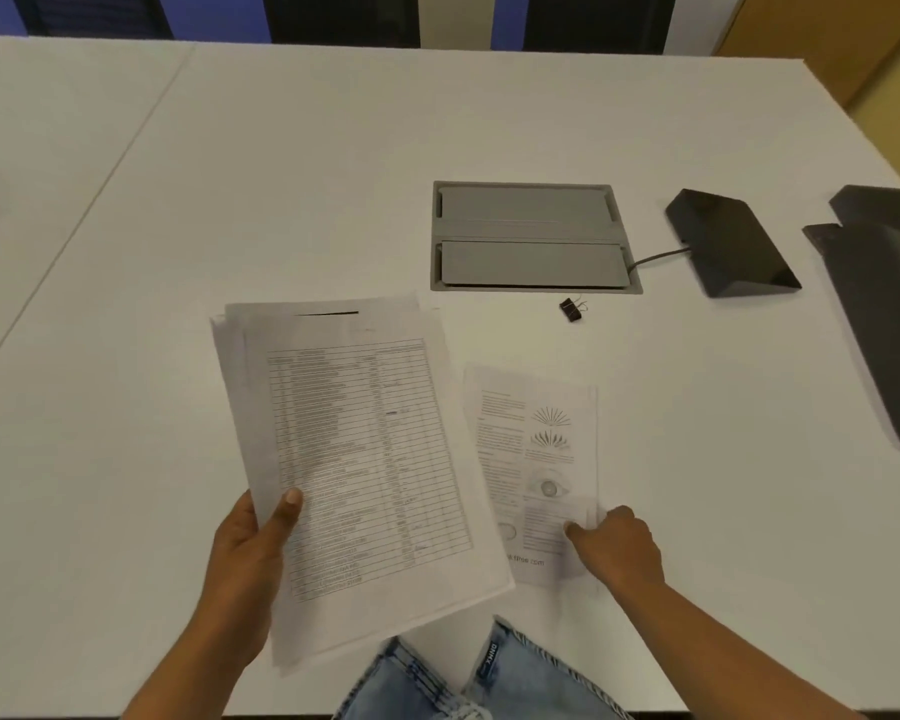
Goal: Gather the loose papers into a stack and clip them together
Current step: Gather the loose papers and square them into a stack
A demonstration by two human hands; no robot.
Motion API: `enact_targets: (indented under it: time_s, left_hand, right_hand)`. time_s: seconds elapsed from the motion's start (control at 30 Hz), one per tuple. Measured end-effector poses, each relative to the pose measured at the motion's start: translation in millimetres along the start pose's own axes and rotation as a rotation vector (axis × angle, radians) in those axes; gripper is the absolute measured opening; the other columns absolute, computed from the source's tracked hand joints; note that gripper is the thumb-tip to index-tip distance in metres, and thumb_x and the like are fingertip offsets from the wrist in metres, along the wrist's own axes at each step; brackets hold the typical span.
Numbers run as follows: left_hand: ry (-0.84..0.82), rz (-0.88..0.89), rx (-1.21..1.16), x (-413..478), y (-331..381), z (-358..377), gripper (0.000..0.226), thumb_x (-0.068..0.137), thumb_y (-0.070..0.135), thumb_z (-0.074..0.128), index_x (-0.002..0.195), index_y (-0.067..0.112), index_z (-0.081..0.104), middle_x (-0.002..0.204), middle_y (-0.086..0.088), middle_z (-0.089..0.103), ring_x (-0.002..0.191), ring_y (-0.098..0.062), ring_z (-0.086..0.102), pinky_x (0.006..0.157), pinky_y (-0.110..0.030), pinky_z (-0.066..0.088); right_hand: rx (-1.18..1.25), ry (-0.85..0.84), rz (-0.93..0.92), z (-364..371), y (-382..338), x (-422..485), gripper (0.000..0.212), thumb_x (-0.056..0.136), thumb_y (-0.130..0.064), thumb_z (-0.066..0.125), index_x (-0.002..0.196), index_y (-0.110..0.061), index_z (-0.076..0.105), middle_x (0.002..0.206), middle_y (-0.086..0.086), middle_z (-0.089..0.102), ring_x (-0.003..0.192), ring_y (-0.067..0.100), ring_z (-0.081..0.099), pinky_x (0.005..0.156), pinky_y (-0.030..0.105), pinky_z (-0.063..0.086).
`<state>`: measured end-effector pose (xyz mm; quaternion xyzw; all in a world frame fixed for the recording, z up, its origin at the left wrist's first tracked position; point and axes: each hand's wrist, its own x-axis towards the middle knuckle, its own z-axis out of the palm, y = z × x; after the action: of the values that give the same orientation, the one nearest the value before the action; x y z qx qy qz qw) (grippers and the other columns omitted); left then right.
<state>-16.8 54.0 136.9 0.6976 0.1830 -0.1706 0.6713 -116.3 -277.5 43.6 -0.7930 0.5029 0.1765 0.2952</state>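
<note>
My left hand (253, 548) grips a stack of papers (354, 459) by its lower left edge, thumb on top; the top sheet is a ruled table, and the stack is lifted and tilted over the table. To its right a single sheet with text and drawings (536, 459) lies flat on the white table. My right hand (614, 545) rests on that sheet's lower right corner, fingertips pressing on the paper. A small black binder clip (571, 309) lies on the table beyond the sheet, apart from both hands.
A grey cable hatch (531, 236) is set into the table behind the clip. A black wedge-shaped device (728, 241) with a cord sits to its right, and another black object (889, 304) lies at the right edge. Jeans-clad legs show below the table's near edge (437, 636).
</note>
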Motion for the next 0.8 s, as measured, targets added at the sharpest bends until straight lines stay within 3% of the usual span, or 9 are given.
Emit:
enact_targets:
  time_s: [0.2, 0.3, 0.33, 0.4, 0.53, 0.63, 0.8]
  left_hand:
    - [0.006, -0.017, 0.004, -3.8, -9.2, -8.4, 0.026, 0.096, 0.025, 0.057, 0.121, 0.025, 0.065, 0.108, 0.002, 0.077, 0.1, -0.024, 0.07, 0.079, -0.037, 0.054]
    - [0.02, -0.035, 0.009, -2.9, -14.5, -8.9, 0.024, 0.095, 0.027, 0.058, 0.118, 0.025, 0.067, 0.109, 0.0, 0.075, 0.101, -0.029, 0.069, 0.083, -0.043, 0.054]
    - [0.026, -0.037, 0.011, -2.3, -16.4, -9.1, 0.024, 0.095, 0.029, 0.059, 0.117, 0.025, 0.067, 0.11, -0.001, 0.075, 0.102, -0.031, 0.069, 0.085, -0.046, 0.054]
    - [0.045, -0.044, 0.007, -0.6, -19.0, -8.9, 0.024, 0.093, 0.03, 0.061, 0.116, 0.024, 0.068, 0.11, -0.003, 0.075, 0.103, -0.033, 0.068, 0.088, -0.048, 0.053]
    - [0.058, -0.048, 0.0, -0.8, -18.7, -8.9, 0.016, 0.094, 0.028, 0.061, 0.107, 0.026, 0.07, 0.111, -0.003, 0.074, 0.102, -0.032, 0.068, 0.092, -0.05, 0.051]
    - [0.052, -0.032, -0.004, 0.3, -17.6, -7.3, 0.02, 0.094, 0.025, 0.06, 0.111, 0.023, 0.07, 0.112, -0.004, 0.075, 0.105, -0.033, 0.068, 0.096, -0.052, 0.05]
    - [0.035, -0.021, -0.004, 0.8, -17.4, -1.6, 0.016, 0.095, 0.023, 0.059, 0.106, 0.024, 0.071, 0.104, -0.001, 0.078, 0.1, -0.029, 0.07, 0.082, -0.04, 0.053]
  right_hand:
    - [0.023, 0.003, 0.035, 17.8, -0.4, 9.3, 0.076, 0.067, -0.041, 0.084, 0.121, -0.005, 0.044, 0.114, 0.016, 0.062, 0.099, 0.035, 0.066, 0.076, 0.041, 0.057]
    - [0.081, -0.068, 0.037, 12.7, 1.0, 18.5, 0.048, 0.062, -0.035, 0.088, 0.095, -0.009, 0.065, 0.091, 0.008, 0.073, 0.077, 0.026, 0.071, 0.068, 0.038, 0.06]
    - [0.109, -0.078, 0.046, 10.5, 1.1, 20.0, 0.034, 0.063, -0.031, 0.088, 0.082, -0.012, 0.067, 0.083, 0.007, 0.074, 0.07, 0.025, 0.072, 0.067, 0.039, 0.061]
    - [0.17, -0.057, 0.064, 4.4, 0.6, 21.7, 0.028, 0.067, -0.025, 0.086, 0.069, -0.016, 0.06, 0.079, 0.008, 0.074, 0.067, 0.027, 0.072, 0.068, 0.038, 0.06]
    - [0.176, 0.068, 0.062, -10.7, 1.6, 28.1, 0.025, 0.072, -0.025, 0.083, 0.085, -0.015, 0.064, 0.087, 0.006, 0.071, 0.074, 0.025, 0.067, 0.062, 0.027, 0.048]
    - [0.155, 0.137, 0.039, -22.4, 6.4, 32.5, 0.019, 0.077, -0.024, 0.079, 0.09, -0.015, 0.068, 0.081, 0.002, 0.066, 0.072, 0.023, 0.061, 0.061, 0.025, 0.041]
    - [0.16, 0.148, 0.044, -26.2, 10.8, 35.1, 0.012, 0.079, -0.025, 0.076, 0.084, -0.017, 0.068, 0.078, 0.003, 0.068, 0.07, 0.024, 0.06, 0.063, 0.027, 0.043]
